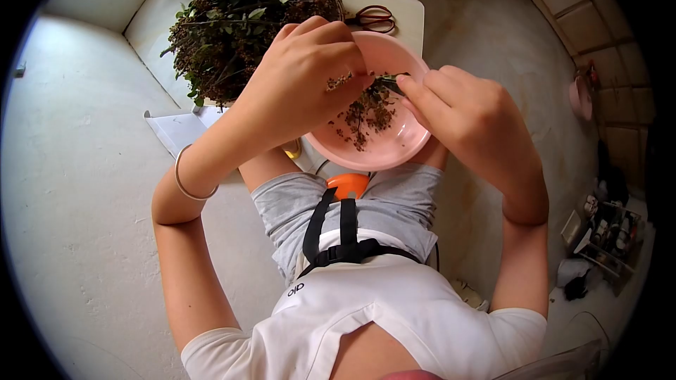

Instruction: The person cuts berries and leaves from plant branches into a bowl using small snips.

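Observation:
Over a pink bowl point(331, 149) I hold a sprig of small brownish berries point(372, 114), its clusters hanging down inside the rim. My right hand point(468, 116) is closed, thumb and finger pinching the dark stem end of the sprig. From the other side, my left hand point(306, 63) curls its fingers at the upper part of the same sprig, closed on it; its fingertips are partly hidden behind the hand. A few loose berry bits lie on the bowl's inner wall.
A large heap of berry branches with leaves point(239, 24) lies on a white table point(412, 10) beyond the bowl. Red-handled scissors point(377, 20) rest on that table. An orange object point(347, 185) sits between my thighs. A rack of shoes point(612, 236) stands at the right.

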The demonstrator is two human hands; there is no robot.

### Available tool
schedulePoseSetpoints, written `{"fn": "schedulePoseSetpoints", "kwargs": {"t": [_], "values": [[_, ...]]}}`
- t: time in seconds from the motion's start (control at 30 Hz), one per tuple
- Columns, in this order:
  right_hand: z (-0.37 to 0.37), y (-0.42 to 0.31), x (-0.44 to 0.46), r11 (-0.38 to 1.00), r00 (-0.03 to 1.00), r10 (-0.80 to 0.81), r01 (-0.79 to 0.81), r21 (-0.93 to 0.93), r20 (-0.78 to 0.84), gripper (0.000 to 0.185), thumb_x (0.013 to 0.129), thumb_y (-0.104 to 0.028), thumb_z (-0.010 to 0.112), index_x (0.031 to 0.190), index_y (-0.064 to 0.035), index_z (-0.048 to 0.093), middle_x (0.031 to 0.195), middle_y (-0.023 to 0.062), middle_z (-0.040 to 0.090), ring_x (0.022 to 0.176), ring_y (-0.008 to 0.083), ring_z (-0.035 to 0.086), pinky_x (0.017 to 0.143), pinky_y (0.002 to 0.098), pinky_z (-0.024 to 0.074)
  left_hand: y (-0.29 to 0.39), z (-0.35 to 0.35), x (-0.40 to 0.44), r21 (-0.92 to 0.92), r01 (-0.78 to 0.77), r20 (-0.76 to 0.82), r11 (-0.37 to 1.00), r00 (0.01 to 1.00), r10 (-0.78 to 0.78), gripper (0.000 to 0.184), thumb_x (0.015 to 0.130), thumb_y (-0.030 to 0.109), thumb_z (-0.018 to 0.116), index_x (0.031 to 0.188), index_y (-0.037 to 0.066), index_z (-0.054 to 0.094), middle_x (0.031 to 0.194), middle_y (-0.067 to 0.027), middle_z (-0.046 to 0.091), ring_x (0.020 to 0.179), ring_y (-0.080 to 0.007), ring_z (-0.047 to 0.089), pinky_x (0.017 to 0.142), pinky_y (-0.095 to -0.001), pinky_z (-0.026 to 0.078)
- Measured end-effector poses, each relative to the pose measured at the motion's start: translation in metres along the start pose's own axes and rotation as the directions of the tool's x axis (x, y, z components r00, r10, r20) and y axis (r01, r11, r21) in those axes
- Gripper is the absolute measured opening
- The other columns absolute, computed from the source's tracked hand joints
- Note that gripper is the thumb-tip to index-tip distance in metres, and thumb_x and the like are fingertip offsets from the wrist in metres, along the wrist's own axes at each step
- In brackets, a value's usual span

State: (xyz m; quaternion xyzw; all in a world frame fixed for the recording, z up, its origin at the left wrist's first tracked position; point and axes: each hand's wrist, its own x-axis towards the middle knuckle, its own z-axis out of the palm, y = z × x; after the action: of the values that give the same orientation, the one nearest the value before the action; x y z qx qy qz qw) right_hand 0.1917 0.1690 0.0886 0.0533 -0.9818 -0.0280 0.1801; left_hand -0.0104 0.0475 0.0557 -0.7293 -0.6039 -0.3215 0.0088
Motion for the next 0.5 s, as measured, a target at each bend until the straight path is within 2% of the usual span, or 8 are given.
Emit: {"fn": "schedulePoseSetpoints", "kwargs": {"t": [0.1, 0.3, 0.37, 0.5], "values": [[0.0009, 0.0027, -0.0027, 0.999, 0.999, 0.027, -0.029, -0.044, -0.045, 0.025, 0.075, -0.007, 0.071, 0.099, 0.0004, 0.066, 0.075, 0.0067, 0.057, 0.067, 0.0214, 0.059, 0.056, 0.0336, 0.0481, -0.0010, -0.0004, 0.0007, 0.014, -0.018, -0.018, 1.000, 1.000, 0.018, 0.010, 0.078, 0.012, 0.073, 0.080, 0.007, 0.065, 0.084, -0.0040, 0.059, 0.085, -0.0244, 0.056, 0.081, -0.0360, 0.044], [0.0018, 0.0089, -0.0088, 0.994, 0.993, 0.111, -0.111, -0.012, -0.029, 0.028, 0.075, -0.007, 0.072, 0.102, -0.0020, 0.066, 0.074, 0.0068, 0.056, 0.066, 0.0227, 0.058, 0.055, 0.0349, 0.0471, -0.0066, -0.0001, -0.0001, -0.005, 0.022, -0.014, 1.000, 1.000, -0.022, 0.011, 0.078, 0.011, 0.074, 0.079, 0.005, 0.065, 0.085, -0.0052, 0.059, 0.084, -0.0244, 0.055, 0.077, -0.0352, 0.045], [0.0014, 0.0087, -0.0077, 0.988, 0.985, 0.150, -0.147, 0.038, -0.091, 0.029, 0.076, -0.007, 0.072, 0.104, -0.0026, 0.065, 0.073, 0.0066, 0.056, 0.065, 0.0229, 0.057, 0.054, 0.0352, 0.0466, -0.0079, -0.0002, -0.0006, -0.020, 0.053, -0.024, 0.998, 0.998, -0.054, 0.011, 0.077, 0.010, 0.074, 0.080, 0.004, 0.065, 0.085, -0.0053, 0.059, 0.083, -0.0239, 0.055, 0.076, -0.0347, 0.045], [-0.0003, 0.0083, -0.0107, 0.989, 0.986, 0.129, -0.119, 0.093, -0.106, 0.028, 0.076, -0.009, 0.073, 0.102, -0.0019, 0.066, 0.073, 0.0066, 0.056, 0.063, 0.0228, 0.057, 0.055, 0.0345, 0.0469, -0.0093, -0.0008, 0.0005, -0.034, 0.053, -0.009, 0.998, 0.999, -0.054, 0.011, 0.078, 0.010, 0.074, 0.079, 0.004, 0.064, 0.085, -0.0055, 0.059, 0.083, -0.0236, 0.055, 0.075, -0.0345, 0.045]]}}
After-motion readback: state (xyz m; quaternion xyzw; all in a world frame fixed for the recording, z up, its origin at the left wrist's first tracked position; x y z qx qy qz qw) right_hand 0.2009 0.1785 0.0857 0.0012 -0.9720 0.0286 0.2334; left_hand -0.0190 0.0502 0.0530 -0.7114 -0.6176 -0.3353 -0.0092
